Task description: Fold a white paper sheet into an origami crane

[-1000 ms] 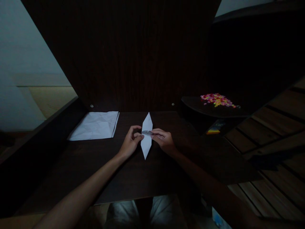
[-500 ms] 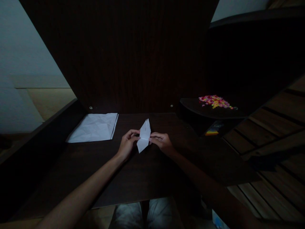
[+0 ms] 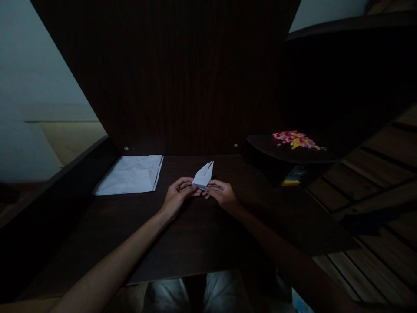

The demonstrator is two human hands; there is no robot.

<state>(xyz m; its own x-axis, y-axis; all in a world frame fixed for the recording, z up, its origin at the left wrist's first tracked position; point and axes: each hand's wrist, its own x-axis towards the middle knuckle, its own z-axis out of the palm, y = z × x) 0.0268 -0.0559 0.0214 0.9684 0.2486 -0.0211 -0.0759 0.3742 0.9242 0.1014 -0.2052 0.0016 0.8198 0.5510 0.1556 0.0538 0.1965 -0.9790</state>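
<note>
A small folded white paper (image 3: 203, 174) is held between my two hands above the dark desk (image 3: 169, 230). Two narrow points with a slit between them stick up and away from me at its far end. My left hand (image 3: 177, 193) pinches its lower left edge, thumb on the near side. On the lower right edge, my right hand (image 3: 223, 193) grips it with thumb and fingers. The fingertips of both hands nearly meet beneath the paper, and its underside is hidden.
Creased white sheets (image 3: 130, 175) lie stacked at the desk's back left. On a rounded shelf (image 3: 260, 143) to the right sits a heap of small pink, red and yellow pieces (image 3: 296, 140). A raised side board (image 3: 65, 174) borders the left, and a tall panel (image 3: 182, 87) the back.
The lower flap of the folded paper, which pointed down toward me, has been folded up out of sight. The paper has tilted right, and my fingers have closed in beneath it.
</note>
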